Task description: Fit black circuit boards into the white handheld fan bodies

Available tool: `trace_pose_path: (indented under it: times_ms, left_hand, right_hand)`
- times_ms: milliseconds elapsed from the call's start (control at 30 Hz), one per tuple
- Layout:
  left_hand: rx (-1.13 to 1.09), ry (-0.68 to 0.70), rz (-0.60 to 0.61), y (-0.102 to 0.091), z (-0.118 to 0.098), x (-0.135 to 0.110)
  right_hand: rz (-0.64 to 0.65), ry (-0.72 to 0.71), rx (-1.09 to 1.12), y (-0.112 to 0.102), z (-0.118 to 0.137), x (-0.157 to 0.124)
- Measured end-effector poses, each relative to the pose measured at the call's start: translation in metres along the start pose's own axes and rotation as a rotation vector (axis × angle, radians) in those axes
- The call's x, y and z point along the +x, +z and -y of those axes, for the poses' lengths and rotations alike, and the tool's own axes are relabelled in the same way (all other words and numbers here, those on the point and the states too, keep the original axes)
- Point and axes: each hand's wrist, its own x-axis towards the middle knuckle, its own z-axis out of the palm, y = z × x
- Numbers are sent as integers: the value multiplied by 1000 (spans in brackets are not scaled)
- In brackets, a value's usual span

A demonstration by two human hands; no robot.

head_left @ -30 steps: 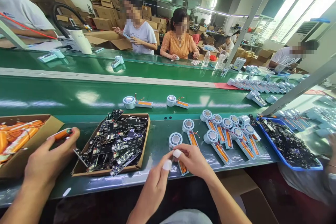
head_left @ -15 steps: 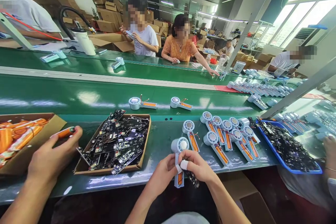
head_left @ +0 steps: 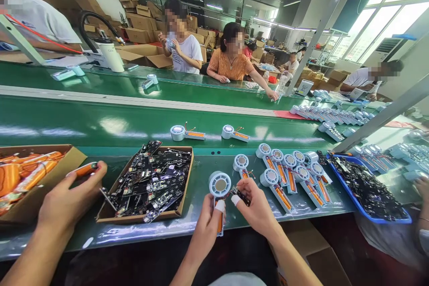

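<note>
My left hand (head_left: 207,228) is closed on the handle of a white hand-fan shell (head_left: 220,184). The shell is raised above the bench edge, with its round head up and an orange battery in the handle. My right hand (head_left: 257,209) pinches a small black circuit board (head_left: 241,195) right beside the shell's neck. White finger cots cover the tips of both thumbs. Just left of my hands sits a cardboard box of black circuit boards (head_left: 152,183).
A co-worker's hand (head_left: 69,201) at the left holds an orange battery (head_left: 83,170) beside a box of batteries (head_left: 23,176). Several fan shells (head_left: 291,174) lie to the right near a blue tray of boards (head_left: 368,190). Two shells (head_left: 234,133) ride the green belt. People work across it.
The fan shell has been lifted and turned so that its round head faces up. My right hand has brought the small black board up to its neck. The shells on the belt drifted right.
</note>
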Motion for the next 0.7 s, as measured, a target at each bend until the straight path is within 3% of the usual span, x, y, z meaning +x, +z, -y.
trace_pose_path:
  times_ms: [100,200,300,400,500,633,700]
  left_hand:
    - [18,23,-24,-1,-4,-1]
    - [18,-5,-65,-1,-10,0]
    - [29,2,-129,0,-15,2]
    - [13,10,-120,0,-18,2]
    - [-89,-66,-56,-2,-19,1]
    - [-400,-244,56,-6,-18,-4]
    - [-514,-258,67,-7,-14,-6]
  right_hand:
    - [61,-83,-451,-5,12,0]
    - [231,-123,-916,-9,29,-2]
    - [463,-223,-1112,-13,49,-4]
    - [647,-369,-1072,-18,59,-2]
    - [683,-392,-878,-17,52,3]
    - [589,-199,-302,-6,27,4]
    - [502,-90,-107,1,16,0]
